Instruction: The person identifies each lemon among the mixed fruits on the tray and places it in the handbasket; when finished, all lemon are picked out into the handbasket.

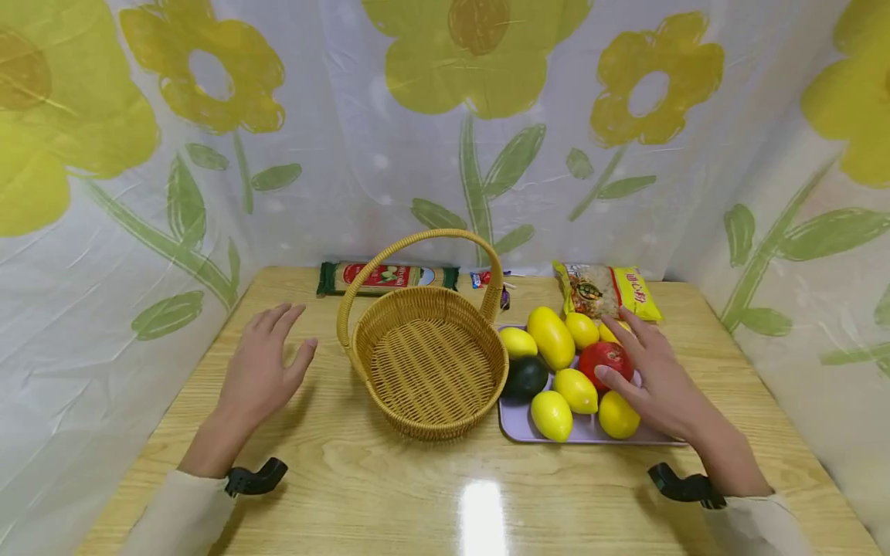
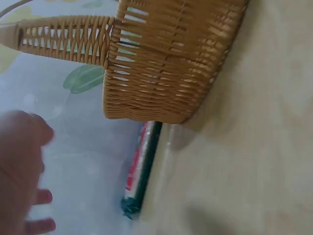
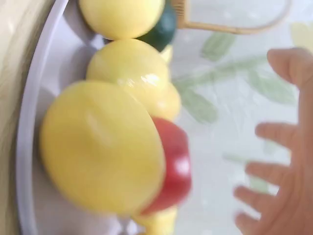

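Note:
My left hand (image 1: 263, 363) hovers over the table to the left of a wicker basket (image 1: 431, 371), fingers spread and holding nothing. The basket has a tall arched handle, and its woven inside shows bare. Over the right side of a lilac tray (image 1: 518, 431) is my right hand (image 1: 657, 378), fingers extended, with thumb overlapping a red pomegranate (image 1: 603, 363) in the head view. In the right wrist view that hand stands apart from the fruit. Several yellow lemons (image 1: 575, 390), a larger yellow fruit (image 1: 551, 337) and a dark green avocado (image 1: 526, 378) lie around the pomegranate.
Behind the basket lies a green-ended noodle pack (image 1: 389, 276). Small wrapped candies (image 1: 481, 279) are beside the handle, and a yellow food bag (image 1: 608, 292) lies behind the tray. A flower-printed curtain (image 1: 389, 177) borders the wooden table (image 1: 368, 494).

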A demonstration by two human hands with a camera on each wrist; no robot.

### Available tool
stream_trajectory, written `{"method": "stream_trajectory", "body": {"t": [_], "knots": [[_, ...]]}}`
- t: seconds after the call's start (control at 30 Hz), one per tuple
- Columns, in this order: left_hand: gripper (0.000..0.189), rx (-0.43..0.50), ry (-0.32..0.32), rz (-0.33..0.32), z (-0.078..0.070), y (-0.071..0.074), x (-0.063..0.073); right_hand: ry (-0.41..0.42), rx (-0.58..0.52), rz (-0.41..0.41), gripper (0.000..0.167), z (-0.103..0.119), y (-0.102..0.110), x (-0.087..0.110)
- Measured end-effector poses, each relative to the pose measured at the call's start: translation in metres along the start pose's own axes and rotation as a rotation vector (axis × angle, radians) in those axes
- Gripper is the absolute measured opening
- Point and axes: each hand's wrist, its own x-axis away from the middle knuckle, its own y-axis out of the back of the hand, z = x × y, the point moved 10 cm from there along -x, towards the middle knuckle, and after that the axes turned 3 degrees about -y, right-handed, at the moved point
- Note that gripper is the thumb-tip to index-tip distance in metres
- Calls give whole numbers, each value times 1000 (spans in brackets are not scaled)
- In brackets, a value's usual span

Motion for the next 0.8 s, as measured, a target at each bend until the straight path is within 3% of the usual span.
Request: {"method": "stream_trajectory", "body": {"t": [0.23, 0.37, 0.47, 0.57, 0.67, 0.8], "knots": [[45, 331, 66, -144, 10, 23, 44, -28, -273, -93, 59, -27, 41, 54], [43, 608, 106, -174, 8, 22, 67, -43, -382, -96, 50, -50, 50, 77], [40, 835, 141, -189, 2, 10, 77, -66, -396, -92, 47, -65, 49, 90], [38, 989, 176, -196, -12, -9, 84, -79, -406, -81, 46, -77, 42, 95], [37, 1053, 200, -186, -31, -30, 90, -81, -429, -79, 46, -85, 33, 97], [38, 1050, 223, -216, -57, -50, 98, -104, -439, -120, 47, -95, 21, 98]]}}
